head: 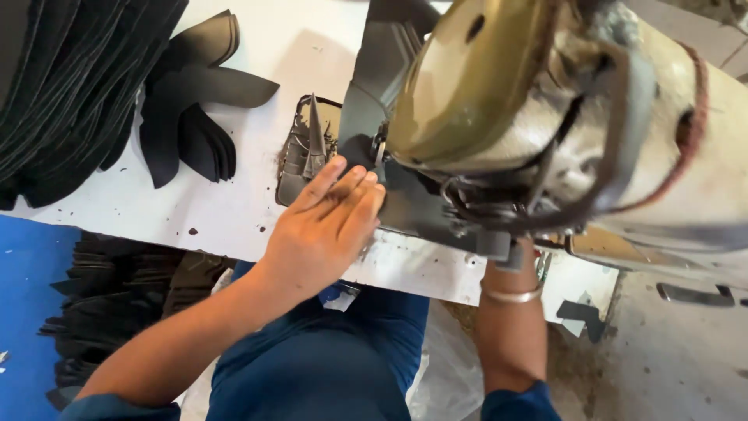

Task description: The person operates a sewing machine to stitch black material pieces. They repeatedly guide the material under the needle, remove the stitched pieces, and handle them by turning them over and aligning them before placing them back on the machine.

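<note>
My left hand (323, 226) lies flat, fingers together, pressing a dark grey cut piece (417, 206) against the bed of an old cream and olive sewing machine (545, 101). The fingertips reach close to the needle area. My right hand is hidden behind the machine head; only its forearm with a metal bangle (510, 295) shows below the machine. More of the dark piece (382, 62) rises behind the needle.
A white worktable (234, 203) holds a loose pile of black cut pieces (195, 109) and a tall black stack (70, 86) at the far left. More dark pieces (117, 288) lie below the table edge beside a blue surface (27, 312).
</note>
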